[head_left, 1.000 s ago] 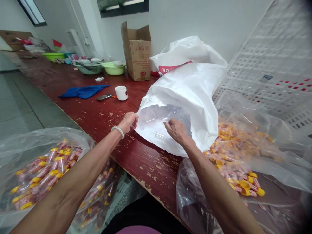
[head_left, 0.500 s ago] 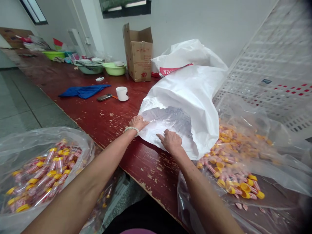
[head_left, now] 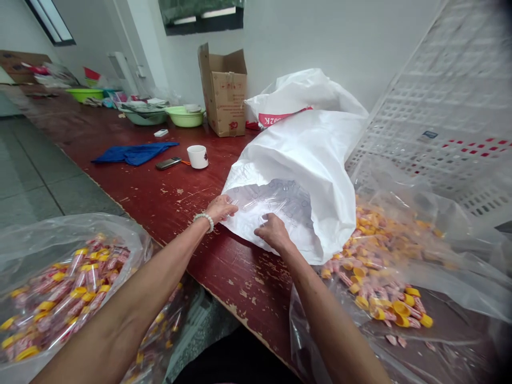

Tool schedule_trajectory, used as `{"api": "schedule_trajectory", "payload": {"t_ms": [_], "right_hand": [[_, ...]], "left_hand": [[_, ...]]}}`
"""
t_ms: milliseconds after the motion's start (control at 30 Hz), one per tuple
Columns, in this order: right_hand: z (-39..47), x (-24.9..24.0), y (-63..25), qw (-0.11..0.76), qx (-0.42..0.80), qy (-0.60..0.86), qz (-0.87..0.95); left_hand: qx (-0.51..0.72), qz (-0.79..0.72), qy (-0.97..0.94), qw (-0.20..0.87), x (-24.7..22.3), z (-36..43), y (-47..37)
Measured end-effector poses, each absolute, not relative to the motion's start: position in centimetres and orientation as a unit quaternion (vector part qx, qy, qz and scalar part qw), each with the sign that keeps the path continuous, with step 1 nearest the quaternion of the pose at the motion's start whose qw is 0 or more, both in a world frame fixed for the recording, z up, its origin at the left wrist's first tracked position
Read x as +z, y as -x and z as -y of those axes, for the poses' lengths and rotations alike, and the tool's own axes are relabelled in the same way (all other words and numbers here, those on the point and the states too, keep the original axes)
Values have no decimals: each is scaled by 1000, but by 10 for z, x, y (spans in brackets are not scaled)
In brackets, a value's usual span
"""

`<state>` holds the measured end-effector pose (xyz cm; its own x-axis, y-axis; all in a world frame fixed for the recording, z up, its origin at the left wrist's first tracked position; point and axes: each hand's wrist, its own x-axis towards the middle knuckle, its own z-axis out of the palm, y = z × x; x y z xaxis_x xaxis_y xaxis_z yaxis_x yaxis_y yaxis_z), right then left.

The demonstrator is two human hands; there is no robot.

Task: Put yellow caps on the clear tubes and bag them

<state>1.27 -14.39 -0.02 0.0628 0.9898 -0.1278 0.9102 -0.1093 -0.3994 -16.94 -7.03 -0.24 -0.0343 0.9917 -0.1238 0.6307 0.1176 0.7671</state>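
Observation:
A large white woven sack (head_left: 320,154) lies on the worn red table (head_left: 160,186), its mouth facing me. Clear plastic tubes (head_left: 280,200) show inside. My left hand (head_left: 221,208), with a beaded bracelet at the wrist, is at the left edge of the sack's mouth, fingers closed together; what they hold, if anything, is too small to make out. At the lower lip of the opening is my right hand (head_left: 273,231), thumb and forefinger bent towards each other, and I cannot make out whether something is between them.
Plastic bags of yellow-capped tubes lie at left (head_left: 80,288) and right (head_left: 380,266). A white cup (head_left: 198,157), phone (head_left: 168,163), blue cloth (head_left: 134,153), carton (head_left: 228,96) and basins stand behind. A white perforated crate (head_left: 448,117) leans at right.
My left hand has moved slightly left and its fingers have drawn in. My right hand's forefinger and thumb have come closer together. The view has shifted a little.

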Motion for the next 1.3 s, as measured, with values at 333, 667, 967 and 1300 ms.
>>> {"api": "schedule_trajectory", "payload": {"t_ms": [333, 667, 967, 1300], "right_hand": [[116, -2, 4, 92, 48, 638, 763], [58, -3, 19, 53, 24, 596, 801], [68, -11, 15, 125, 107, 563, 810], [116, -40, 18, 492, 405, 452, 625]], "left_hand": [[429, -540, -540, 483, 6, 74, 162], [488, -509, -504, 499, -28, 91, 182], [514, -495, -488, 502, -38, 96, 177], [504, -381, -544, 552, -34, 119, 156]]}}
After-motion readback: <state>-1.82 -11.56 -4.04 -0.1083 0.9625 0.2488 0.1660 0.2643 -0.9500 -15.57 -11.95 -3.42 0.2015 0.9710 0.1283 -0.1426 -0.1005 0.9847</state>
